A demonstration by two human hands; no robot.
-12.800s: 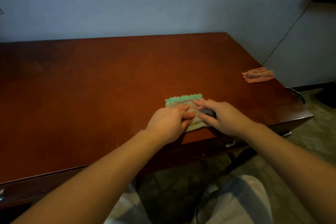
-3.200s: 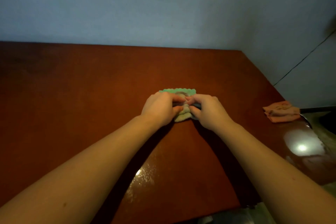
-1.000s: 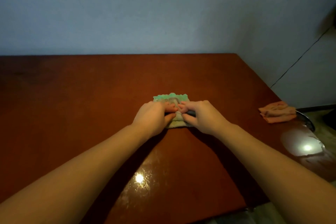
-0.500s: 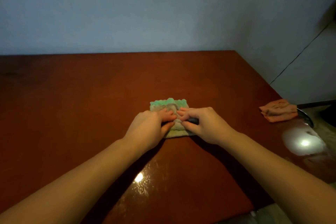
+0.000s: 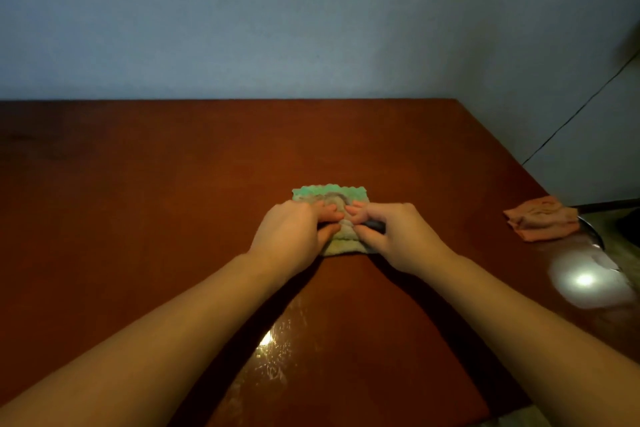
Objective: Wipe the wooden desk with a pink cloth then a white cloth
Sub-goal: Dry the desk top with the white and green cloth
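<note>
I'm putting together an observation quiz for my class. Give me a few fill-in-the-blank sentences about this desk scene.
1. The left hand and right hand both grip the white cloth, whose far scalloped edge is coloured ____.
2. The pink cloth lies untouched near the ____ edge of the desk.
3. The number of cloths on the desk is ____.

Missing words: green; right; two.

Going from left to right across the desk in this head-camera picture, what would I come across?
The left hand → white cloth with a green edge, gripped by both hands → right hand → pink cloth → glare spot on the wooden desk.
</note>
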